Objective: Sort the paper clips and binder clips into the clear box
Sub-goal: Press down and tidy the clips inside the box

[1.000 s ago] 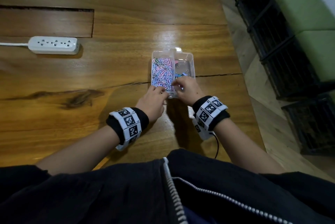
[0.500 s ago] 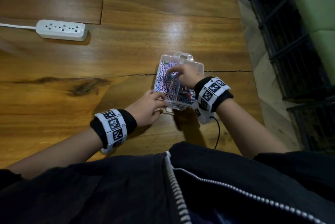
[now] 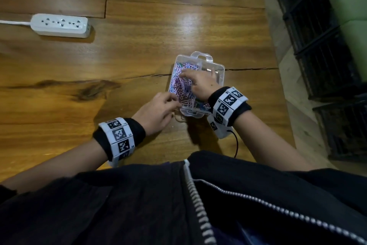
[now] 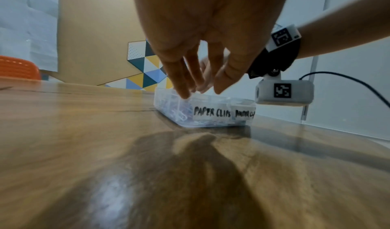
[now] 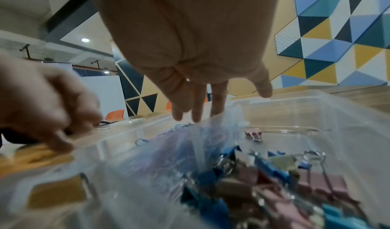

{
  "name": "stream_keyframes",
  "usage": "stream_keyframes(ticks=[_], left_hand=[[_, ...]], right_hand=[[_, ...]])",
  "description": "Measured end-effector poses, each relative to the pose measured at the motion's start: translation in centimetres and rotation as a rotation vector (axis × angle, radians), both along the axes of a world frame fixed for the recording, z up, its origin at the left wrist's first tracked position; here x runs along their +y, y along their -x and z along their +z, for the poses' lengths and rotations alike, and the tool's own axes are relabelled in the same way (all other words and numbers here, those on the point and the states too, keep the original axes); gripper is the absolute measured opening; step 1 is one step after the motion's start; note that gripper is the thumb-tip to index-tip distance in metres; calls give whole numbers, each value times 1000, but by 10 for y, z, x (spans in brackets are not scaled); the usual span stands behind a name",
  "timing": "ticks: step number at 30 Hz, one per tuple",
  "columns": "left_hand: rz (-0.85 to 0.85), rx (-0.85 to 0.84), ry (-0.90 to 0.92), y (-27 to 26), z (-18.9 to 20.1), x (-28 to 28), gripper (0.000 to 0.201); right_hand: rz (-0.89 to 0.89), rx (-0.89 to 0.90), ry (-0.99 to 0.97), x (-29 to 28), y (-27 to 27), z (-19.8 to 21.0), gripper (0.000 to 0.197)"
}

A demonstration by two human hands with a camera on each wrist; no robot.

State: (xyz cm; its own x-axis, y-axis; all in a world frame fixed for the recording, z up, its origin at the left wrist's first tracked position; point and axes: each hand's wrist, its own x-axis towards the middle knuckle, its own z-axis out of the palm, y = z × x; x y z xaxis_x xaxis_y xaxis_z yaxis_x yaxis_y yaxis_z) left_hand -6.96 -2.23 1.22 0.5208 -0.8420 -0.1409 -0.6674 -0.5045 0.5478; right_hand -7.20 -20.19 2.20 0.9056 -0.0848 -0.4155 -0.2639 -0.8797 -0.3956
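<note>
Office: whiteboard (image 5: pixel 101 89), geometric wall panels (image 5: pixel 342 37)

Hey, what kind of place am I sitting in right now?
Probably an office or shared workspace: a long wooden table with a power strip, a geometric patterned wall panel, and orange chairs in the background.

Pastel pink, purple and blue paper clips (image 3: pixel 183 87) fill a clear box (image 3: pixel 220 70); pink, blue binder clips (image 5: pixel 280 180) beside them, on a brown tabletop (image 3: pixel 139 56).
</note>
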Motion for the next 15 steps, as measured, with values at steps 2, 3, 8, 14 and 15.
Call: stream_keyframes(ticks=[2,3,8,14,15], left_hand=[[145,6,33,-8,4,-2,33],[217,23,29,-13,5,-4,33],[286,-22,-115,-45,14,-23,35],[81,-86,-436,-65,9,-55,58],[62,-104,-475,-66,8,-58,60]], right_hand=[[112,48,149,4,3,1,39],[166,67,212,6,6,0,37],[288,72,219,21,32,-7,36],[191,6,-14,20,51,-12,35],[148,-18,-59,18,51,-11,35]])
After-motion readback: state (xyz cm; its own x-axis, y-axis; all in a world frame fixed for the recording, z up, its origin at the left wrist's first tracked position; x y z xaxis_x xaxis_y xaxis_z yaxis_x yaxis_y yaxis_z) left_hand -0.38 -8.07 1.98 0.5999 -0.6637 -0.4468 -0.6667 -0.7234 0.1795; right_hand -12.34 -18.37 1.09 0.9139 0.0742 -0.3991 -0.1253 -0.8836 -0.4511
